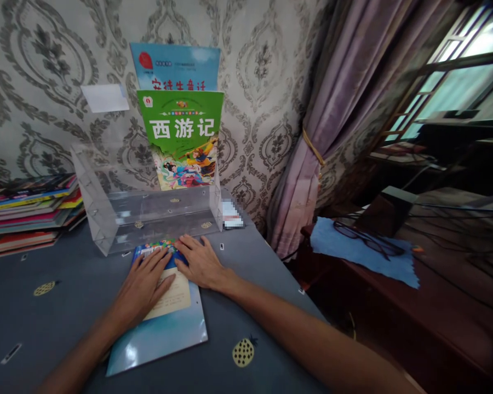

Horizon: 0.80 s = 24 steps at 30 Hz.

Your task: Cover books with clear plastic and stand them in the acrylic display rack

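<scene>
A blue book (pixel 164 334) with a cream text panel lies flat on the table. My left hand (pixel 145 284) rests on its upper left part, fingers stretched out. Across its upper right part lies my right hand (pixel 199 262), also with fingers extended, and the hands hide some of the cover. Just beyond stands a clear plastic book rack (pixel 96 208) with stepped tiers. A green book (pixel 184 137) with large white characters stands upright on it at the right. Behind that one, a light blue book (pixel 178 63) with red characters shows its top.
Several books are stacked (pixel 33 208) at the table's left. The grey table (pixel 230 306) has pineapple prints and ends at a right edge. Beyond that edge, a dark red surface (pixel 435 317) holds glasses (pixel 367 241) on a blue cloth (pixel 328 246). A tied curtain (pixel 337 109) hangs near the wall.
</scene>
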Each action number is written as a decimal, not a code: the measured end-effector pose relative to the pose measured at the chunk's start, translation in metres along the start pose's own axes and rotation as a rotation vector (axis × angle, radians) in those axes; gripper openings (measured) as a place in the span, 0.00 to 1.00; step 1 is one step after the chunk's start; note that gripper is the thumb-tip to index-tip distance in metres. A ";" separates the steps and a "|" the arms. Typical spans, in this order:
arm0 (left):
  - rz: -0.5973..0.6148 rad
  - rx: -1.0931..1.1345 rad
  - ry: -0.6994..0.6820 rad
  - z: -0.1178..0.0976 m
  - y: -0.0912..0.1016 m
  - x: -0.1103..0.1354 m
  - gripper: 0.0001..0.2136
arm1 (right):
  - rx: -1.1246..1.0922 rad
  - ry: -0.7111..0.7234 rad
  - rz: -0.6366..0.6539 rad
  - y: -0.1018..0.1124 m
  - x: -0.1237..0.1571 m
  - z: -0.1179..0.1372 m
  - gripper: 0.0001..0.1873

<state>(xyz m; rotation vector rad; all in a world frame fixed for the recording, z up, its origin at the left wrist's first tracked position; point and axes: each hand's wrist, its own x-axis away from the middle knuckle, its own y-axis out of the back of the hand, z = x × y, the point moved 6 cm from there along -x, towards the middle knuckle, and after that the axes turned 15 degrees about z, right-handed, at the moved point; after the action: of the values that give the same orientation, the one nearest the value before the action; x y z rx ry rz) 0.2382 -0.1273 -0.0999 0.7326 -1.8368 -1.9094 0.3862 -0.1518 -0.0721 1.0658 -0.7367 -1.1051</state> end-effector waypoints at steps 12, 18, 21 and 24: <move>-0.001 0.015 0.001 0.000 -0.001 0.001 0.25 | 0.000 0.004 -0.008 -0.001 -0.001 -0.001 0.21; -0.010 0.013 0.007 0.002 -0.003 0.001 0.26 | 0.013 0.010 -0.008 -0.003 -0.001 -0.002 0.22; -0.017 0.015 0.001 0.001 -0.002 0.001 0.26 | 0.013 0.011 -0.009 -0.002 -0.001 -0.001 0.22; 0.002 0.020 0.005 0.000 0.000 0.000 0.26 | 0.006 0.008 -0.007 -0.001 0.000 -0.001 0.21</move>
<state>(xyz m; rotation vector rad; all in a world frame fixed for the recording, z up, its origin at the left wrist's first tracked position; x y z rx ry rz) 0.2379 -0.1277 -0.1003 0.7404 -1.8554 -1.8892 0.3865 -0.1512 -0.0735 1.0781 -0.7306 -1.1040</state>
